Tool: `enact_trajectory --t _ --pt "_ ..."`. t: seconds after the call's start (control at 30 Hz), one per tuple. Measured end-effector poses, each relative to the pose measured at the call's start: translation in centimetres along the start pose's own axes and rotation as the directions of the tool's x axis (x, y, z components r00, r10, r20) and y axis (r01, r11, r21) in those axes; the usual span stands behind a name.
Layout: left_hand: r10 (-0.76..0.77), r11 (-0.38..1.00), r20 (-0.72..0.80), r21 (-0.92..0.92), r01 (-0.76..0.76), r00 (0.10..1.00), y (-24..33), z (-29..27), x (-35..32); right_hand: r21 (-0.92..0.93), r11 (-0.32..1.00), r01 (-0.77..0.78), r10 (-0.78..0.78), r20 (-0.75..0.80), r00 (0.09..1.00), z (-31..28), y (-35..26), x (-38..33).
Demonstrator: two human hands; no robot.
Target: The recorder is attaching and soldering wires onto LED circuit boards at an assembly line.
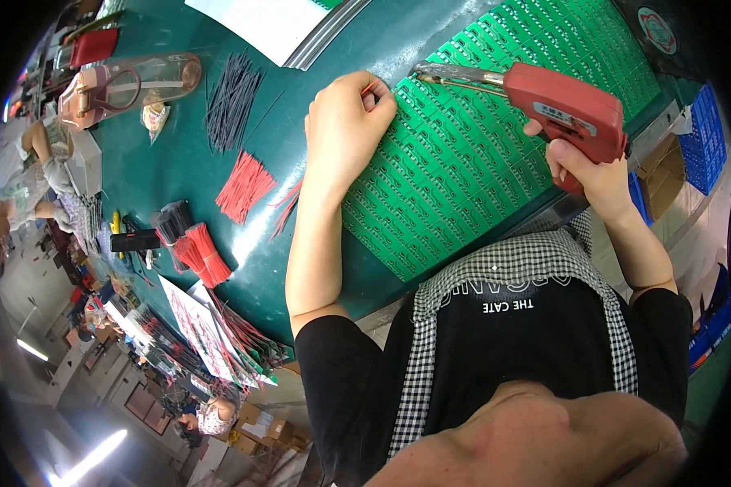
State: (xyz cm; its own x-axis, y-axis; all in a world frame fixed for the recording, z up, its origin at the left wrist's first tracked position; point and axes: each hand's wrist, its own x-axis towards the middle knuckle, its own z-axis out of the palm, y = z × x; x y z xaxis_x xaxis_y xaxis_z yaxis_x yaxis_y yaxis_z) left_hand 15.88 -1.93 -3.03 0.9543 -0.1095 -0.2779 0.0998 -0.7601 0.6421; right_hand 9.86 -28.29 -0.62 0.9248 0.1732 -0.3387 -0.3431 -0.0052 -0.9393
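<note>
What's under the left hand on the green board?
The left hand rests on the green board, pinching a red wire. Whatever lies beneath the palm is covered.

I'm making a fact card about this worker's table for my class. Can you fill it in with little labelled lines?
Left hand: left hand pinches a short red wire against the green circuit board panel
Right hand: right hand grips a red soldering gun, tip resting on the panel's far edge
Table: dark green table
Loose piles: black wires and red wires, left of the left hand
Bundles: tied red and black wire bundles near the table's left edge
</note>
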Motion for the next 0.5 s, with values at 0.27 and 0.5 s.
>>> enact_trajectory --t 0.27,0.5 --pt "0.061 0.995 -0.016 0.080 -0.060 0.998 0.36 -0.20 -0.18 0.017 1.000 0.026 -0.026 -0.009 1.000 -0.11 0.05 -0.42" --pt "0.119 0.990 -0.007 0.073 -0.118 0.993 -0.10 -0.46 0.01 0.027 0.999 0.045 -0.044 -0.023 0.999 -0.25 0.09 -0.78"
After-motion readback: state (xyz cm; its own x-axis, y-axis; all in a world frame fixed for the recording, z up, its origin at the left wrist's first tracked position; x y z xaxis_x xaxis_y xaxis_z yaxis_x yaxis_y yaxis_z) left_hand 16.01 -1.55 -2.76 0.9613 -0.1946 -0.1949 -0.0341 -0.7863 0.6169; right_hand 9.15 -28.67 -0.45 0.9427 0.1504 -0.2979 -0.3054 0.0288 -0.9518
